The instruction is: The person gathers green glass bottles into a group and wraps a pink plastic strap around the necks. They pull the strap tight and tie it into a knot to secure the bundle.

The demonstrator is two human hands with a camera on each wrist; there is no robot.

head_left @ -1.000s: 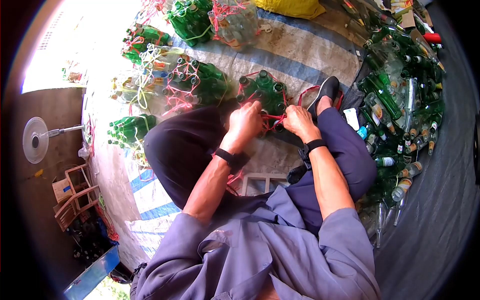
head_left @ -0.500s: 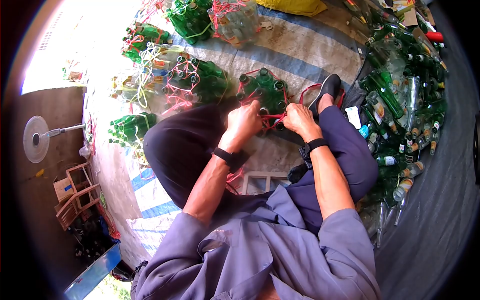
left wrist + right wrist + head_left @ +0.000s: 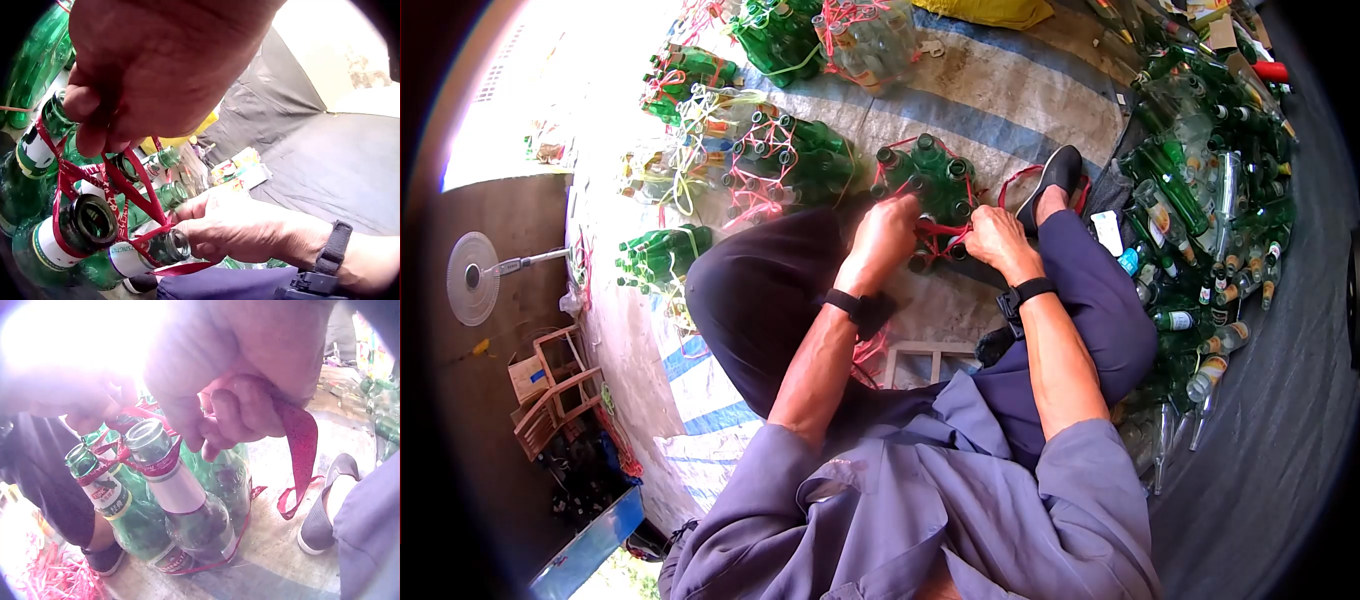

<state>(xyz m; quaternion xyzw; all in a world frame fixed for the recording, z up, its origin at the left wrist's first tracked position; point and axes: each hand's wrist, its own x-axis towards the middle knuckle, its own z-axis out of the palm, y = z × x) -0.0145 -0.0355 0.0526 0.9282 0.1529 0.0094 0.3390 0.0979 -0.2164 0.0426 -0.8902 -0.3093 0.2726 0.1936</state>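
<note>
A bundle of green glass bottles (image 3: 945, 195) stands upright between the person's legs, with red plastic ribbon (image 3: 140, 194) wound around and between the necks. My left hand (image 3: 882, 243) pinches the ribbon just over the bottle mouths, fingers curled. On the other side of the bundle my right hand (image 3: 1003, 244) grips the same ribbon, and a loose tail (image 3: 300, 447) hangs from it in the right wrist view. Some ribbon is stretched between both hands. White labels (image 3: 178, 487) show on the bottle necks. Another loop of ribbon circles the bundle low down.
More tied bottle bundles (image 3: 795, 155) stand to the left, near a white fan (image 3: 473, 280). A heap of loose bottles (image 3: 1190, 200) lies to the right. Pink ribbon scraps (image 3: 56, 575) lie on the floor, and a pale frame (image 3: 915, 362) sits between the legs.
My left hand has shifted slightly left, away from my right hand, drawing the ribbon between them. My right hand has barely moved.
</note>
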